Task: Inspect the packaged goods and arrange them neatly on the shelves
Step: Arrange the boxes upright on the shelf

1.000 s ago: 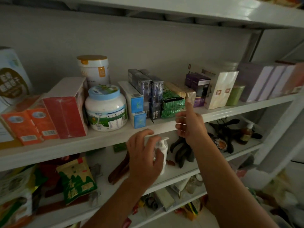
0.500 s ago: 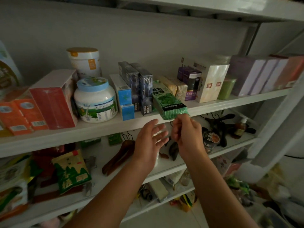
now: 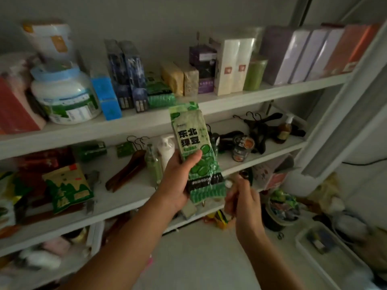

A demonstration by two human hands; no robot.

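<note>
The green packet (image 3: 194,151) had come off the front edge of the shelf (image 3: 251,97) — left hand (image 3: 178,185) gripped it for inspection; right hand (image 3: 243,197) blurred, grasp undeterminable.

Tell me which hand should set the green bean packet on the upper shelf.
Left. The left hand grips the green bean packet round its middle, thumb across the front, just below the upper shelf. The right hand sits lower by the packet's bottom end, blurred; its grip is unclear.
</note>
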